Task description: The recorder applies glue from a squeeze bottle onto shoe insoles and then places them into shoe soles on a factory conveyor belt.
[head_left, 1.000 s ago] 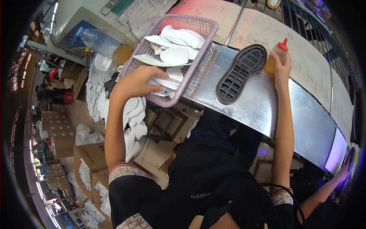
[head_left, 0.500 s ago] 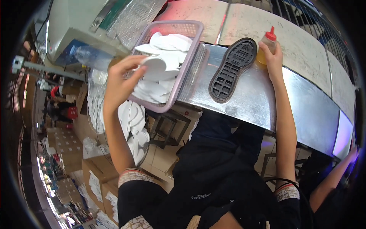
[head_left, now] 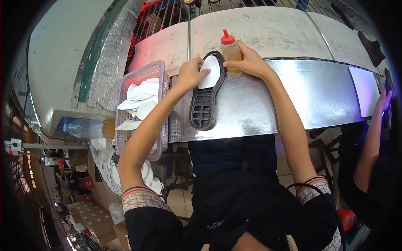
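A dark shoe sole (head_left: 204, 106) with a grid of hollow cells lies on the metal bench top in front of me. My left hand (head_left: 192, 74) pinches a white teardrop-shaped pad (head_left: 211, 71) by its left edge. The pad lies over the sole's far half, hiding the cells there; the near half's cells stay visible. My right hand (head_left: 247, 60) is closed round a clear squeeze bottle (head_left: 231, 53) with a red nozzle cap and yellowish liquid. The bottle stands upright just right of the sole's far end.
A pale purple plastic basket (head_left: 164, 79) of white pads stands left of the sole, below my left forearm. A plastic bottle (head_left: 90, 128) lies beyond it. Pale panels (head_left: 259, 31) line the bench's far side. At far right, another person's arm (head_left: 370, 138) reaches to the bench.
My left hand has carried the white pad from above the basket onto the sole's far half. My right hand still holds the squeeze bottle. The view has turned, shifting the bench leftward.
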Demonstrator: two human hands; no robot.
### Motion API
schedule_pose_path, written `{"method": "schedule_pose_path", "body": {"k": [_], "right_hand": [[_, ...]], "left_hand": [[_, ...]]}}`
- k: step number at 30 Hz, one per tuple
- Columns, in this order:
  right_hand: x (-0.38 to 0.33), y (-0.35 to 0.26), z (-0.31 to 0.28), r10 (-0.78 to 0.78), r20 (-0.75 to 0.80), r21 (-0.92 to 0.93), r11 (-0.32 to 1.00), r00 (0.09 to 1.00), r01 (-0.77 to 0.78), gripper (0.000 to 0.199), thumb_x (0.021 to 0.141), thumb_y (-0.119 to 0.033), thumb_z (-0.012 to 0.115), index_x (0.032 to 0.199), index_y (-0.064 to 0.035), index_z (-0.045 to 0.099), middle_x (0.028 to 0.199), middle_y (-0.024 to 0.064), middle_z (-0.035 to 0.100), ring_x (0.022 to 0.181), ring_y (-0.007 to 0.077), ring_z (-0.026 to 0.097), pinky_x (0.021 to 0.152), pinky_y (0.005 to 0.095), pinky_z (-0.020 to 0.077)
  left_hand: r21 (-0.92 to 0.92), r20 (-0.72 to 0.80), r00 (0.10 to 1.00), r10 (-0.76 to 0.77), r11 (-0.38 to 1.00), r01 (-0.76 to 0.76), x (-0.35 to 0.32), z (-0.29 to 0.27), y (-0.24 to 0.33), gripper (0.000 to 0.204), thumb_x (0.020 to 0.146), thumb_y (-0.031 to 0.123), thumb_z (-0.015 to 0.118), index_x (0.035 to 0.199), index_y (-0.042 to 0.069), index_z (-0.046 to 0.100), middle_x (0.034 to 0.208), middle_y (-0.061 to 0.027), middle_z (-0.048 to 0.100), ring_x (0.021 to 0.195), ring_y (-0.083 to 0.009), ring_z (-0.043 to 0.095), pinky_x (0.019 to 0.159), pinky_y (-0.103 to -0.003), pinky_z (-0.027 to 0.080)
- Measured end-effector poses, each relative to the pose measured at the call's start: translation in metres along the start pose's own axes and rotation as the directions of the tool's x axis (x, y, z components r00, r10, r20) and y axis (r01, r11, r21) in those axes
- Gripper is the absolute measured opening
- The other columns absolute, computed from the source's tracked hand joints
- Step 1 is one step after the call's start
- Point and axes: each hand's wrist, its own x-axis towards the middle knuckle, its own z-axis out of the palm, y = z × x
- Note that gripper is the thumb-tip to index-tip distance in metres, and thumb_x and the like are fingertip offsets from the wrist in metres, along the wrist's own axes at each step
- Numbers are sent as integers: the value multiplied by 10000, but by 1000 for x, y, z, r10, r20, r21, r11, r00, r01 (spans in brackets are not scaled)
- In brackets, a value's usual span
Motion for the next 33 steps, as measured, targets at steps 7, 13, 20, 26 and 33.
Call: {"method": "schedule_pose_path", "body": {"k": [7, 13, 20, 26, 33], "right_hand": [[4, 1, 4, 77, -279, 102, 994, 957, -51, 765, 816, -337, 703, 1325, 35, 268, 1129, 203, 580, 1023, 258, 590, 906, 344, 453], [-1, -5, -4, 27, -271, -13, 999, 962, -31, 536, 794, -266, 733, 1118, -10, 392, 974, 138, 618, 870, 211, 616, 789, 291, 489], [-25, -76, -36, -79, -268, 238, 960, 960, 146, 596, 704, -177, 771, 1219, -14, 520, 1063, 88, 586, 949, 152, 566, 809, 270, 467], [-74, -146, -59, -401, -91, -118, 913, 911, 390, 626, 684, -146, 790, 1245, -26, 538, 1136, 71, 575, 1018, 180, 581, 881, 273, 462], [-119, -179, -58, -440, 16, -218, 875, 898, 433, 594, 644, -64, 807, 1180, -4, 557, 1130, 101, 584, 1033, 173, 588, 868, 267, 470]], "left_hand": [[-619, -234, 954, -188, 785, 2, -21, -2, 21, 280, 891, 111, 551, 1134, -27, 568, 939, -112, 663, 793, -198, 638, 697, -309, 498], [-987, 15, 932, -362, -153, -44, -97, -4, 67, 458, 966, 311, 436, 1274, -26, 476, 929, -25, 513, 626, -97, 417, 505, -206, 334], [-835, -31, 968, -247, -526, -161, -149, -11, 71, 526, 962, 383, 428, 1330, 7, 410, 1054, -57, 513, 716, -127, 430, 541, -233, 361], [-840, -90, 963, -254, -500, -210, -150, -24, 68, 526, 975, 384, 384, 1346, 10, 395, 1161, -106, 529, 778, -153, 489, 614, -269, 426], [-985, -168, 984, -56, 52, -166, -141, -62, 69, 575, 972, 403, 333, 1305, -49, 452, 1193, -143, 579, 945, -179, 567, 781, -288, 455]]}}
